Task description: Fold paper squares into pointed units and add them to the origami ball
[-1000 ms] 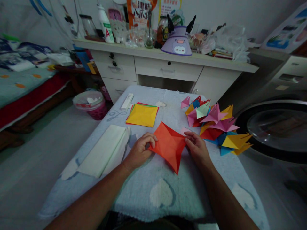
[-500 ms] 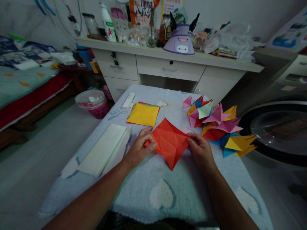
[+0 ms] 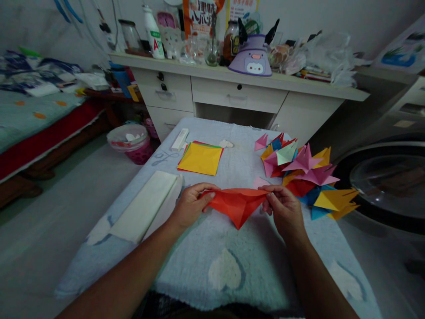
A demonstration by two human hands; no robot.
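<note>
A creased sheet of orange-red origami paper (image 3: 237,204) is held above the cloth by two opposite corners, its far half bent back so that a downward-pointing triangle faces me. My left hand (image 3: 195,201) pinches the left corner between thumb and fingers. At the right corner, my right hand (image 3: 282,206) pinches in the same way. Beyond my left hand lies a stack of square coloured papers (image 3: 201,158) with yellow on top. To the right of my right hand sits a pile of folded paper cranes (image 3: 307,173) in pink, yellow, blue, red and pale green.
A light blue cloth (image 3: 229,261) with heart shapes covers the table. On it lie folded white paper (image 3: 146,206) at left and a narrow white box (image 3: 179,139). A cluttered cabinet (image 3: 239,93) stands behind, a bin (image 3: 129,141) at left, a washing machine (image 3: 388,177) at right.
The orange-red paper was a spread diamond; its far corner has since been folded back out of sight. Both hands have turned slightly and still grip its side corners.
</note>
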